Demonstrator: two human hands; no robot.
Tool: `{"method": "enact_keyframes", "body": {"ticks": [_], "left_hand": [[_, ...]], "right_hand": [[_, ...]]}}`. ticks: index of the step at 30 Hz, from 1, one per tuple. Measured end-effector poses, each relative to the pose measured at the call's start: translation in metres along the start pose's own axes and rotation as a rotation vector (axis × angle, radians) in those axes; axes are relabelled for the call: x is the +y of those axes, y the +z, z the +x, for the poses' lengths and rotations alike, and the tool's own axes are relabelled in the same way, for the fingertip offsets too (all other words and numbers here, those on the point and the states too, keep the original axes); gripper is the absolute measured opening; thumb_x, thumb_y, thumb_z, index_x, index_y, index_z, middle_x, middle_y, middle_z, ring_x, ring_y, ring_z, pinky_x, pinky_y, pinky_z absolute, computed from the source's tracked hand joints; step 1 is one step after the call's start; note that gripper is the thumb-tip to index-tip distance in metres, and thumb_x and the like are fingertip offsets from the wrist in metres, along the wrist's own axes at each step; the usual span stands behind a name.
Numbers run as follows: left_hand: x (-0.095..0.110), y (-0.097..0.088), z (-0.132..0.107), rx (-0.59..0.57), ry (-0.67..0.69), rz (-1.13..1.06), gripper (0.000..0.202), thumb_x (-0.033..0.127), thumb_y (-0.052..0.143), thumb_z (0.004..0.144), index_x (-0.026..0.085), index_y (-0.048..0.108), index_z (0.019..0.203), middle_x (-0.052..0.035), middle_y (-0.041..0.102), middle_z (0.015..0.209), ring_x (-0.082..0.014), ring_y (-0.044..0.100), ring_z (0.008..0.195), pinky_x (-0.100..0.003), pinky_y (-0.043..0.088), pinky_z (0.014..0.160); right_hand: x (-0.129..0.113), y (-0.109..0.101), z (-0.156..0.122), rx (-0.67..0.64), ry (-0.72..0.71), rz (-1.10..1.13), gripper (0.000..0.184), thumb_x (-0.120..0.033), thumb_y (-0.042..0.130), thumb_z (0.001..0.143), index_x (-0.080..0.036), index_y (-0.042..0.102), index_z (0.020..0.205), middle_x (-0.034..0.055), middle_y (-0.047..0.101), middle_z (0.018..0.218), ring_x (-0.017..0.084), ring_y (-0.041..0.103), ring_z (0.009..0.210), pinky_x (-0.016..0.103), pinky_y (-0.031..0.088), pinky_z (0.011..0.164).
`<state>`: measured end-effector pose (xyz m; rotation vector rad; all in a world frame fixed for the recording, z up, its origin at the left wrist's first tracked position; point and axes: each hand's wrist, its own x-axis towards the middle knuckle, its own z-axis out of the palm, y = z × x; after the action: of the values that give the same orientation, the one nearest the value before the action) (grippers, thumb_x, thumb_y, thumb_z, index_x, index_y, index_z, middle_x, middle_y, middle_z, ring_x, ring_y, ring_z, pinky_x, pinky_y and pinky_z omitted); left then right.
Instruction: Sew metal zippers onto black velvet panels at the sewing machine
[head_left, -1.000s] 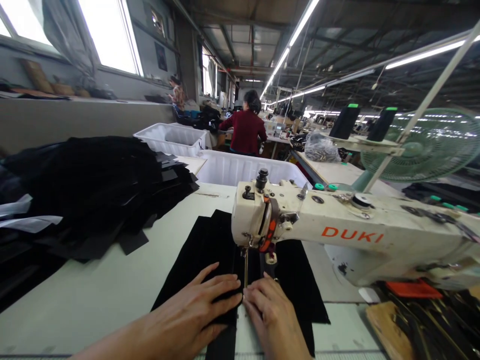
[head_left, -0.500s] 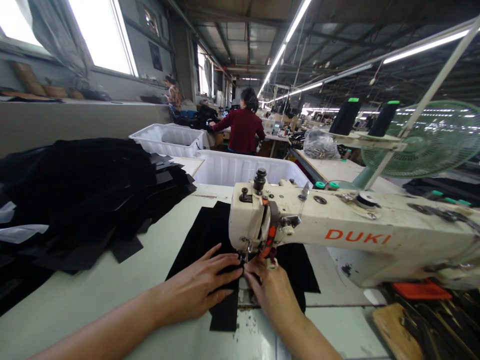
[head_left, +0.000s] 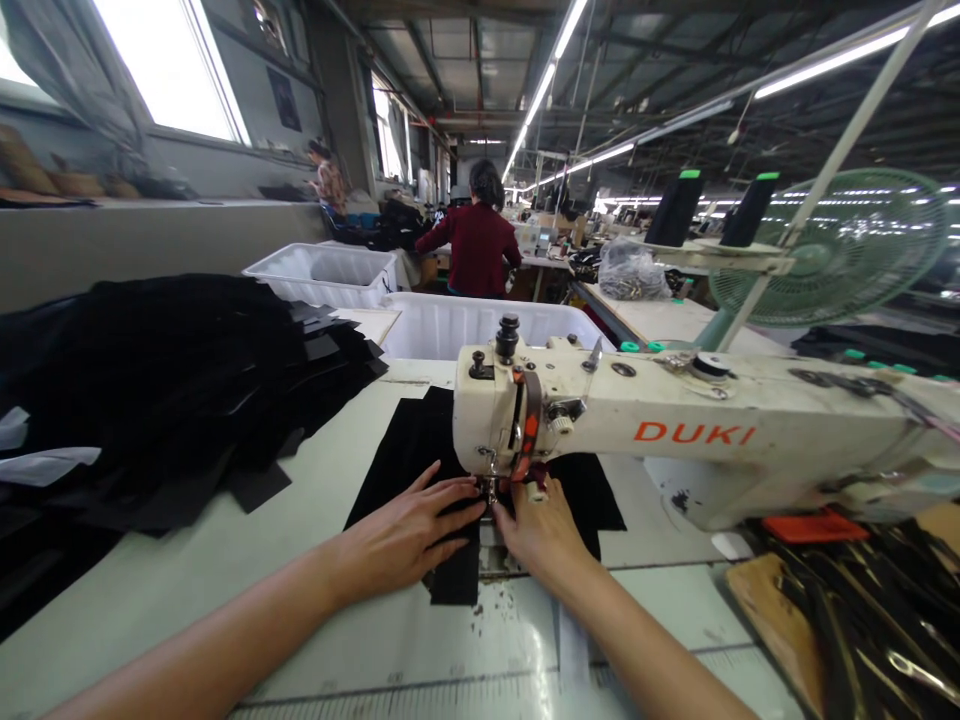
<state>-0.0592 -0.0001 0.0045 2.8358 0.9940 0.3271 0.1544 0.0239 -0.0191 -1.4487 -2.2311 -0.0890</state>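
A cream DUKI sewing machine (head_left: 675,430) stands on the pale worktable (head_left: 187,580). A black fabric piece (head_left: 409,455) lies flat under its needle head (head_left: 495,420). My left hand (head_left: 409,535) rests flat on the fabric just left of the needle, fingers stretched out. On the right of the needle my right hand (head_left: 540,530) presses the fabric with its fingertips close under the presser foot; its fingers look extended and nothing is gripped in them.
A large heap of black fabric pieces (head_left: 165,390) fills the table's left. White plastic bins (head_left: 465,325) stand behind the machine. A green fan (head_left: 840,255) and two black thread cones (head_left: 675,205) are at right. A person in a red top (head_left: 476,245) works farther back.
Both hands have slid forward with the black fabric toward the needle, and the fabric has fed farther under the machine head. The view has shifted slightly downward.
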Motion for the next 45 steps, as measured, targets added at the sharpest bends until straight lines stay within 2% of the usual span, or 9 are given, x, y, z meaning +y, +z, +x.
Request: {"method": "enact_keyframes", "body": {"ticks": [4,6,8,12,17,22,27,35,45], "left_hand": [[-0.001,0.002,-0.001,0.023,0.007,-0.017,0.049,0.022,0.049,0.101,0.027,0.039,0.149,-0.0091,0.045,0.148,-0.024,0.039,0.139,-0.054,0.013,0.119],[0.0,0.002,0.0,0.031,-0.002,-0.017,0.048,0.021,0.047,0.101,0.028,0.041,0.148,-0.0089,0.046,0.147,-0.0243,0.04,0.138,-0.055,0.014,0.118],[0.002,0.001,0.0,0.048,-0.006,-0.016,0.047,0.019,0.047,0.101,0.026,0.043,0.147,-0.0095,0.048,0.145,-0.0249,0.041,0.137,-0.055,0.015,0.118],[0.007,-0.003,0.003,0.068,0.02,-0.032,0.047,0.015,0.052,0.095,0.022,0.05,0.141,-0.0103,0.055,0.136,-0.0243,0.048,0.13,-0.049,0.021,0.119],[0.005,-0.006,0.005,0.059,0.044,-0.061,0.05,0.011,0.055,0.087,0.019,0.054,0.137,-0.0096,0.059,0.133,-0.0228,0.052,0.127,-0.043,0.03,0.117],[-0.001,-0.004,0.005,0.056,0.044,-0.06,0.054,0.009,0.054,0.086,0.018,0.052,0.139,-0.0105,0.056,0.138,-0.0236,0.049,0.131,-0.044,0.03,0.117],[-0.005,0.002,0.007,0.112,0.047,-0.025,0.045,0.011,0.049,0.094,0.015,0.052,0.139,-0.0124,0.056,0.14,-0.0246,0.049,0.132,-0.045,0.03,0.117],[-0.007,0.006,0.008,0.166,0.056,0.009,0.04,0.016,0.044,0.101,0.015,0.05,0.14,-0.0119,0.057,0.138,-0.0232,0.05,0.131,-0.044,0.032,0.116],[-0.007,0.004,0.009,0.165,0.004,-0.139,0.036,0.02,0.049,0.1,0.018,0.054,0.135,-0.0103,0.058,0.137,-0.0223,0.05,0.131,-0.044,0.032,0.117]], "right_hand": [[0.003,0.009,0.012,-0.003,0.027,-0.04,0.017,-0.019,0.054,0.089,-0.014,0.07,0.093,0.0159,0.07,0.09,0.032,0.065,0.089,0.043,0.048,0.078],[0.008,0.005,0.015,-0.001,0.017,-0.035,0.017,-0.021,0.055,0.09,-0.015,0.07,0.086,0.0133,0.069,0.082,0.029,0.066,0.081,0.038,0.049,0.072],[0.012,-0.005,0.012,0.008,-0.029,-0.014,0.014,-0.022,0.058,0.09,-0.015,0.07,0.092,0.0117,0.07,0.087,0.026,0.066,0.08,0.035,0.051,0.071],[0.017,-0.026,-0.008,0.028,-0.189,0.036,0.03,-0.021,0.065,0.087,-0.018,0.064,0.117,0.0114,0.066,0.112,0.025,0.063,0.1,0.037,0.052,0.084],[0.013,-0.022,-0.022,0.034,-0.362,0.081,0.025,-0.016,0.062,0.091,-0.023,0.068,0.114,0.0053,0.071,0.104,0.023,0.062,0.102,0.04,0.049,0.097],[0.012,-0.011,-0.019,0.081,-0.365,0.088,0.029,-0.012,0.061,0.09,-0.02,0.069,0.117,0.0079,0.072,0.105,0.025,0.063,0.106,0.043,0.05,0.098],[0.014,-0.01,-0.018,0.115,-0.362,0.074,0.032,-0.012,0.06,0.09,-0.024,0.067,0.119,0.0059,0.072,0.11,0.024,0.064,0.106,0.045,0.049,0.099],[0.014,-0.009,-0.018,0.106,-0.316,0.116,0.027,-0.012,0.06,0.091,-0.021,0.069,0.114,0.0051,0.074,0.106,0.022,0.065,0.099,0.043,0.046,0.102],[0.013,-0.011,-0.017,0.079,-0.331,0.079,0.029,-0.012,0.054,0.094,-0.021,0.067,0.118,0.0062,0.072,0.111,0.023,0.064,0.102,0.045,0.044,0.102]]}}
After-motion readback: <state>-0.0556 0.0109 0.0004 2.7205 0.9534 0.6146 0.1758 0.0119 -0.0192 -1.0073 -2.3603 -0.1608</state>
